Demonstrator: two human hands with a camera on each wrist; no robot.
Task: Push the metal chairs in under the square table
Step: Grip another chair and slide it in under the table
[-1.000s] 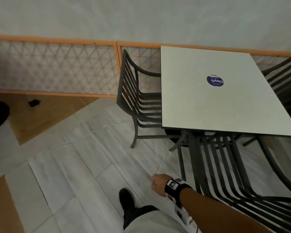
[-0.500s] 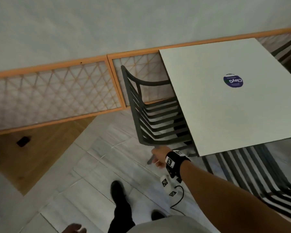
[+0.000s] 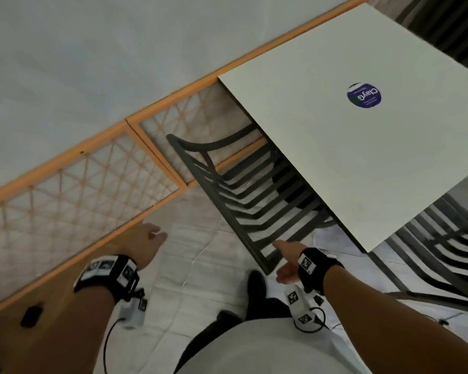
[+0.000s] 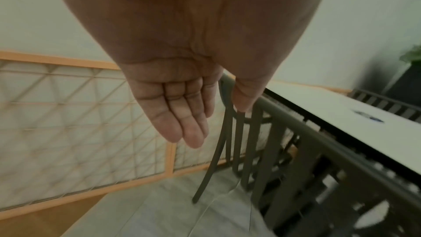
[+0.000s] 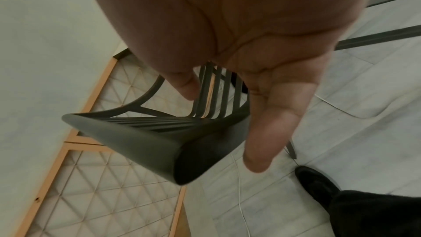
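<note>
Pale tiled floor (image 3: 206,255) runs up to an orange-framed lattice panel (image 3: 73,195) along a plain wall, and the square white desk (image 3: 362,147) with a round blue sticker fills the view from about one to three o'clock.

At its left edge stands the dark grey slatted metal chair (image 3: 243,211), seat partly under the top, backrest jutting out toward the person. The top rail's long axis runs from roughly eleven o'clock far away to five o'clock close in.

Of the two hands, the right hand (image 3: 287,261) is the nearer: it sits at the rail's near corner, fingers straight and spread, thumb on one side and fingers on the other, not yet closed round the metal; whether it touches I cannot tell. The left hand (image 3: 146,242) hangs well apart at about nine o'clock from the chair, relaxed and holding nothing.

A second slatted metal chair (image 3: 443,255) stands at the desk's near side, around four o'clock, also partly under.

By my reading, the coming push goes across the rail toward two o'clock; the left hand needs to reach the far end, or the chair may pivot.
</note>
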